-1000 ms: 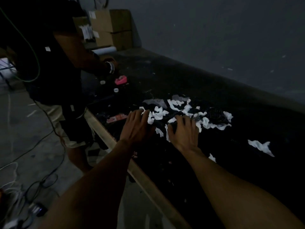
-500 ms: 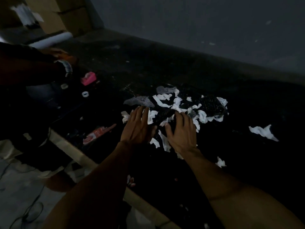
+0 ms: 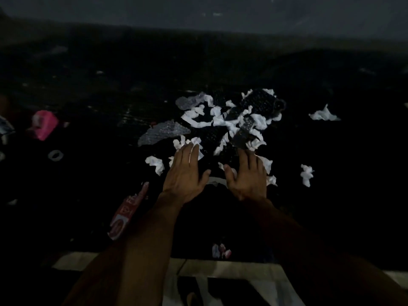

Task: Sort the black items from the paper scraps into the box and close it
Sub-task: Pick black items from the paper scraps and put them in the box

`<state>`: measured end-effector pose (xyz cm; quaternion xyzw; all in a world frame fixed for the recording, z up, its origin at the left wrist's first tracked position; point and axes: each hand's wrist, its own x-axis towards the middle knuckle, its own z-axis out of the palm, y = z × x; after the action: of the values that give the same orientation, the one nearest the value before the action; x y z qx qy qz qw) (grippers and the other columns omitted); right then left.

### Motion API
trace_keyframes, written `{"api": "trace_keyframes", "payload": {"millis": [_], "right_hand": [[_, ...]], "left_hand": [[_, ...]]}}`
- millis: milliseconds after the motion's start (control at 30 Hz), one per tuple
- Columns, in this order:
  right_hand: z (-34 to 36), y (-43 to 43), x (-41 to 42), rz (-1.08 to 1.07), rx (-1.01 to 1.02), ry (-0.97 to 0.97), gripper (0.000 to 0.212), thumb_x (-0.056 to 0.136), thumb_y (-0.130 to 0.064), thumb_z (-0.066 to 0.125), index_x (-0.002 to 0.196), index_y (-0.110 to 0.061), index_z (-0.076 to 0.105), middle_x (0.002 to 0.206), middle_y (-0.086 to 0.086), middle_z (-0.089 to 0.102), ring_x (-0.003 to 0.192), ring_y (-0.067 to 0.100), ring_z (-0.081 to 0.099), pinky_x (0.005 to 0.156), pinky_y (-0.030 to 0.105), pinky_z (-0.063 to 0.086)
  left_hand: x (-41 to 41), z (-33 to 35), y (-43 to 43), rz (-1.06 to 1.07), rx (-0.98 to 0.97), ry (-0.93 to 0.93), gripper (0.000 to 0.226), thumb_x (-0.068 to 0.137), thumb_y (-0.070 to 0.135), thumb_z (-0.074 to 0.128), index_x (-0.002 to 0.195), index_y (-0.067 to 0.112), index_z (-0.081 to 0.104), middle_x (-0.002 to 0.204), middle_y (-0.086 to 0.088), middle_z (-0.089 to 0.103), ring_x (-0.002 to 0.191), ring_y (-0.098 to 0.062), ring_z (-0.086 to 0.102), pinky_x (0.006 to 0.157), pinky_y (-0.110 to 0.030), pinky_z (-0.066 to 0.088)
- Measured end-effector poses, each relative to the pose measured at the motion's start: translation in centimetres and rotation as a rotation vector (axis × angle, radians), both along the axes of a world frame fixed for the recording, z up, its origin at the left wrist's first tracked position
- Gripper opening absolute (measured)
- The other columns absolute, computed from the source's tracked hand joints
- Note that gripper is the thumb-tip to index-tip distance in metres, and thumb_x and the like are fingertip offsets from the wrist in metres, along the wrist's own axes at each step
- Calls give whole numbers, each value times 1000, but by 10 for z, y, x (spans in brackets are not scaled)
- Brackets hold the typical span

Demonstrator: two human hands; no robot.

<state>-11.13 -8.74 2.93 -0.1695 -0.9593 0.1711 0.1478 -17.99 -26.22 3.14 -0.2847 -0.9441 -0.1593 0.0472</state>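
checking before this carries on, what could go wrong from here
The black items barely stand out from the dark table in this dim light, so some could be missed. White paper scraps lie tangled over them, so scraps may get lifted along. The left hand and right hand lie flat, gripping nothing.

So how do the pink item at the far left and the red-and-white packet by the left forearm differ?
The pink item is blocky; the red-and-white packet is long, flat and printed. The pink item lies farther back; the red-and-white packet lies nearer the front edge. Both lie on the dark table, outside the scrap pile.
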Motion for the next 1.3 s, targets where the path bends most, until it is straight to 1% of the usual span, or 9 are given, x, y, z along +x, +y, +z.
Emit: {"api": "trace_keyframes", "payload": {"millis": [167,300,467,633,767,900,1067,1167,1300], "right_hand": [[-17,-2,5,-31,60,-69,69,88,-59,38,141,-15,38,143,12,43,129,33,40,104,53,34],[-27,0,8,-108,60,-160,73,84,-69,38,145,-30,27,155,5,24,140,34,22,112,61,14],[-28,8,2,-160,65,-191,73,81,-75,38,144,-43,24,157,1,15,142,35,15,111,66,8],[-34,5,-10,-164,-32,-308,81,73,-87,32,143,-57,3,160,11,-3,145,39,-3,112,64,5],[-40,2,-11,-129,21,-313,81,73,-88,30,143,-52,11,158,13,6,144,37,3,113,60,11],[-44,7,-9,-126,68,-263,79,77,-82,34,142,-38,25,150,15,25,137,35,21,109,57,25],[-45,15,-11,-103,-40,-161,93,79,-72,47,147,-13,24,141,21,36,127,35,37,104,48,38],[-50,26,-7,-100,-43,-158,88,82,-67,44,143,-5,32,135,20,43,120,34,41,102,44,36],[-46,28,2,-141,151,-207,73,79,-74,30,122,-21,57,125,6,54,117,33,41,98,49,27]], "left_hand": [[-11,-20,-3,-39,-19,35,76,90,53,41,145,3,29,150,-19,31,141,-34,24,118,-49,15],[-17,-30,-7,72,-124,80,80,86,63,41,148,15,26,153,-13,26,142,-36,19,112,-65,-2],[-19,-41,-10,124,-134,52,79,82,68,42,148,27,27,154,-10,23,140,-39,19,107,-73,4],[-20,-55,-5,95,-55,-73,78,79,67,53,147,36,29,154,-10,23,139,-40,22,109,-66,18],[-20,-60,0,69,23,-71,67,81,59,56,137,24,43,150,-9,33,135,-34,30,107,-54,30],[-21,-67,2,30,72,-23,48,83,47,56,116,12,56,136,-14,47,124,-37,41,102,-50,37],[-18,-64,9,28,-8,115,23,82,31,53,87,8,58,95,-11,60,86,-34,55,69,-43,44],[-22,-63,12,-10,-1,56,19,77,24,50,83,8,55,84,-12,58,75,-34,55,62,-41,46],[-17,-58,13,7,37,13,31,73,17,57,102,11,49,85,-13,62,75,-36,57,62,-44,48]]}}
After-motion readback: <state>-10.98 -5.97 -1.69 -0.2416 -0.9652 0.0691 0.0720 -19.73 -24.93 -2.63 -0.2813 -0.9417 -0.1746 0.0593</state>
